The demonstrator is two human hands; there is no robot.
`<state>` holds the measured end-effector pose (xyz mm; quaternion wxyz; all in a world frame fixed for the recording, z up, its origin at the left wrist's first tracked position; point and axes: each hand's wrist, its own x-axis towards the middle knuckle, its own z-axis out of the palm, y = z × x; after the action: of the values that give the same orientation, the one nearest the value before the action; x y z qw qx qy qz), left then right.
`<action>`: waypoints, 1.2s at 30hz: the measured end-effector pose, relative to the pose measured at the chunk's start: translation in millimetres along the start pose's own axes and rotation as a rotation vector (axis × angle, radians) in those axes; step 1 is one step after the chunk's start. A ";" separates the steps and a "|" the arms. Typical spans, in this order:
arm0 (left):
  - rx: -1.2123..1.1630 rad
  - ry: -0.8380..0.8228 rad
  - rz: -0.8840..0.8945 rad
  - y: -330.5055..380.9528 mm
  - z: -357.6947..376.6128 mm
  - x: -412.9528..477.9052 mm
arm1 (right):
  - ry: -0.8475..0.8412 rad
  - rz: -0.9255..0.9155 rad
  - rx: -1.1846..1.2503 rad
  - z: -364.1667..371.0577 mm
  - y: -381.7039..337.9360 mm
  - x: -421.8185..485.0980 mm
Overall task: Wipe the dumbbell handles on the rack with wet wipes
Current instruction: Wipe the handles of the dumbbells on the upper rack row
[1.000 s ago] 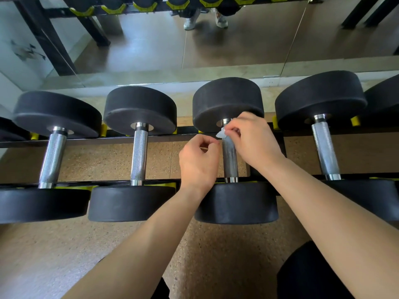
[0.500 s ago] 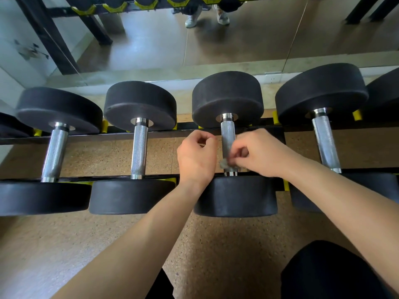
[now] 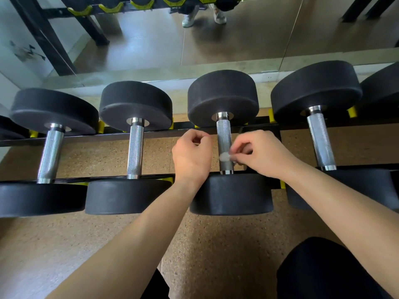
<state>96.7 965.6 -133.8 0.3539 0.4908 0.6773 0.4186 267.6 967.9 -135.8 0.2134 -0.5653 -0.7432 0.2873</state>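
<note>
Chrome dumbbell handle (image 3: 223,134), right hand (image 3: 262,154) pinching white wipe (image 3: 224,156) against it

Bright, even light w/ glare on mirror (image 3: 140,46) at 11 o'clock; fisheye bend at edges; wipe (image 3: 224,156) poss. motion-blurred.

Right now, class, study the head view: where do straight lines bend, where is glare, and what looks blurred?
Head view: wide-angle distortion tilts the leftmost handle and slightly bows the rack rail. Also in the head view, bright highlights streak the chrome handle under the wet wipe, and the mirror shows soft glare. The wipe in the right hand looks smeared.
</note>
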 end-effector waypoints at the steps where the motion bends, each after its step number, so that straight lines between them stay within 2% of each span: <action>1: -0.001 -0.001 -0.001 0.4 -0.2 -0.6 | -0.026 0.017 0.031 -1.5 2.2 -0.8; 3: -0.001 -0.005 0.001 1.4 -0.5 -1.8 | 0.038 0.018 0.071 -1.2 6.5 5.1; 6: -0.005 -0.002 0.002 1.7 -0.8 -1.8 | 0.320 0.028 0.139 5.3 8.7 26.2; 8: -0.010 -0.001 0.001 2.3 -0.6 -2.2 | 0.448 0.040 0.165 11.0 7.9 37.6; 14: -0.014 -0.004 -0.009 1.0 0.1 -0.4 | 0.543 0.063 0.172 16.6 6.2 47.7; 17: -0.018 -0.009 -0.008 0.9 0.4 -0.2 | 0.456 0.069 0.131 11.6 3.8 41.6; 22: -0.012 -0.010 -0.004 0.0 0.4 1.2 | 0.042 0.105 0.143 -3.6 -0.8 2.9; 25: -0.016 -0.012 0.001 0.8 0.6 0.3 | -0.127 0.121 0.138 -11.7 -1.3 1.1; 27: -0.031 -0.008 0.005 0.5 0.5 0.7 | -0.117 0.111 0.134 -12.2 1.2 6.8; 30: -0.034 -0.007 0.003 -1.6 0.9 2.3 | 0.091 0.091 0.211 -7.3 7.7 18.6; 32: -0.035 -0.006 0.010 -2.1 0.6 1.5 | 0.155 0.084 0.245 -4.6 10.0 21.5; 34: -0.033 -0.014 0.009 -2.0 0.5 1.0 | 0.100 0.075 0.220 -4.6 9.8 15.3; 36: -0.034 -0.012 0.004 -2.5 0.6 1.8 | -0.052 0.084 0.157 -7.4 5.7 3.7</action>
<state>95.9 967.0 -136.4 0.3652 0.4886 0.6669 0.4279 275.4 973.9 -134.1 0.2253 -0.5698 -0.6995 0.3678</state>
